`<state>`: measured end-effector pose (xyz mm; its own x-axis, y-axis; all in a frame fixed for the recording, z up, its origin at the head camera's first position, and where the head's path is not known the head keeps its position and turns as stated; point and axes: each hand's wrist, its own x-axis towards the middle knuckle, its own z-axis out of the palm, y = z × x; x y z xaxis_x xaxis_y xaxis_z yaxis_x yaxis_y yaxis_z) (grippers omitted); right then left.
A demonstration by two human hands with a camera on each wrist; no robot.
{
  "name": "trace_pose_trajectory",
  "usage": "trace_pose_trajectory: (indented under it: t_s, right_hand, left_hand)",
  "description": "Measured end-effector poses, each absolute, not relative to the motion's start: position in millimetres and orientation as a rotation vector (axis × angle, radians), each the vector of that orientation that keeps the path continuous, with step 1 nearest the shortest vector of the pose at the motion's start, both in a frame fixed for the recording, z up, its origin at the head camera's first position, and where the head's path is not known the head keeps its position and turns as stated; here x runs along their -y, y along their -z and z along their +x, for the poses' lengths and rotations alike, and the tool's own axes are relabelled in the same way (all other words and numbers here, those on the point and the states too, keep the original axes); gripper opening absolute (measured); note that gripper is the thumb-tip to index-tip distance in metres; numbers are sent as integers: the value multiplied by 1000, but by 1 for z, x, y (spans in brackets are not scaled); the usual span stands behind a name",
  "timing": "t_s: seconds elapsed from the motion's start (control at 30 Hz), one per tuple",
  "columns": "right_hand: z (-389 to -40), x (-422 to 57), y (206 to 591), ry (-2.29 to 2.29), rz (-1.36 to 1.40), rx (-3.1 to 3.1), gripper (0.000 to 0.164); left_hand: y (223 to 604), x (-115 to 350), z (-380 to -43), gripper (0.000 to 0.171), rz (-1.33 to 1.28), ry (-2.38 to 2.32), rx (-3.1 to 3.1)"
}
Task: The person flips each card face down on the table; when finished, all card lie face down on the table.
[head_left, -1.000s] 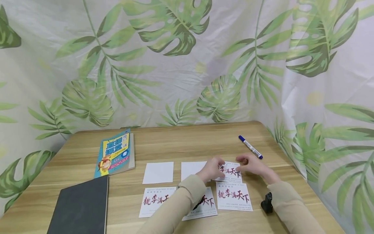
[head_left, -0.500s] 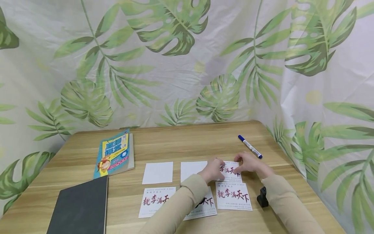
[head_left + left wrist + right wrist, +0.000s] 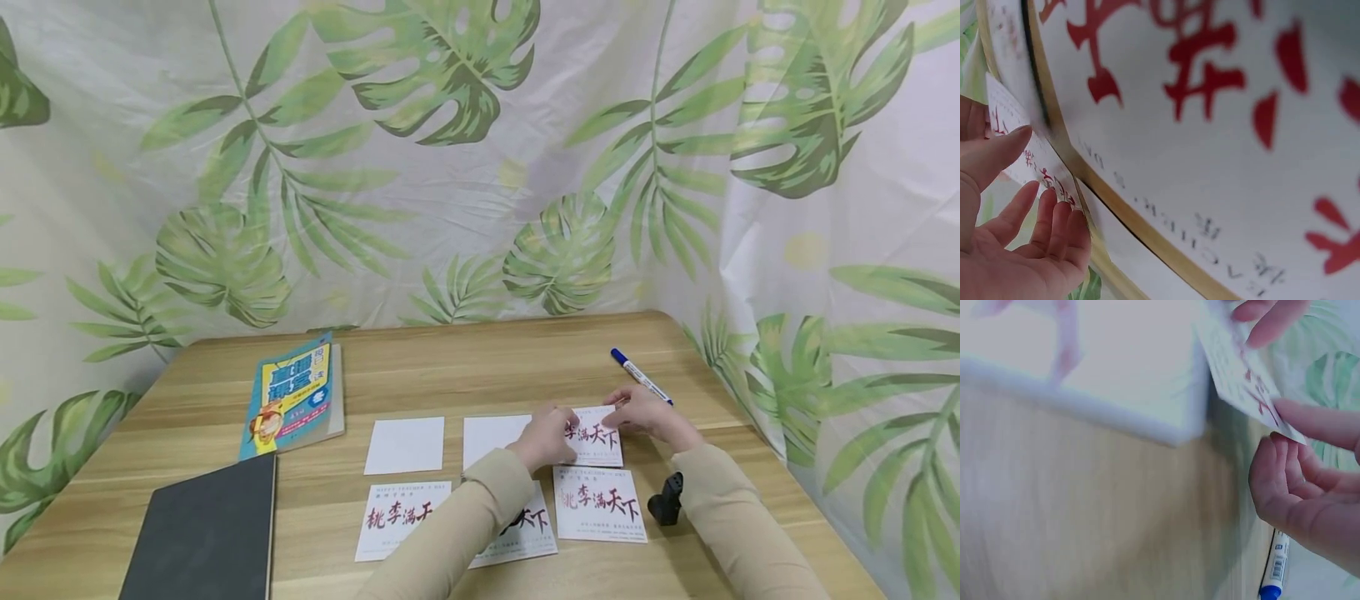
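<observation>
A square white greeting card (image 3: 597,446) with red Chinese characters is at the back right of a group of cards. My right hand (image 3: 654,417) pinches its right edge. In the right wrist view, the right thumb (image 3: 1322,422) lies on the printed face and the curled fingers sit behind the card, which tilts there. At the opposite edge is my left hand (image 3: 546,437). The left wrist view shows its thumb (image 3: 997,153) spread from relaxed fingers (image 3: 1063,234), fingertips right at the card. Just in front lies a matching printed card (image 3: 600,508).
Two blank white cards (image 3: 405,444) lie to the left, with printed cards (image 3: 393,518) before them; my left sleeve partly covers one. A blue-capped marker (image 3: 641,377) lies back right. A colourful book (image 3: 292,396) and black notebook (image 3: 202,529) are at left.
My right thumb and fingers have closed on the card's right edge. The card's far edge has shifted slightly up in view. My left hand has stayed nearly in place.
</observation>
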<state>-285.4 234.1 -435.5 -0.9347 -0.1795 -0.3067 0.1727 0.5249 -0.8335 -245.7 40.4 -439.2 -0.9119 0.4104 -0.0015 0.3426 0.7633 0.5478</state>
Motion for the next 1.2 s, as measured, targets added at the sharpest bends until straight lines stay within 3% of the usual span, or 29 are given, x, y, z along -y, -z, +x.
trace_pose_trajectory:
  t_s: [0.13, 0.47, 0.63, 0.8, 0.9, 1.2]
  right_hand:
    - [-287, -236, 432, 1628, 83, -2233, 47]
    - [-283, -233, 418, 1871, 0, -2001, 53]
    - [-280, -230, 414, 1876, -56, -2025, 50]
    - [-279, -227, 414, 1791, -155, -2084, 59]
    - [-278, -226, 414, 1736, -211, -2108, 55]
    - [-276, -224, 417, 1716, -290, -2103, 56]
  left_hand:
    - [438, -40, -246, 48, 606, -829, -2868]
    - [431, -47, -250, 43, 617, -1165, -2784]
    - [426, -54, -249, 28, 519, -1423, -2676]
    - [421, -57, -249, 43, 298, -1678, -2447]
    - [419, -57, -249, 50, 206, -1757, -2353]
    - [418, -53, -252, 57, 157, -1822, -2280]
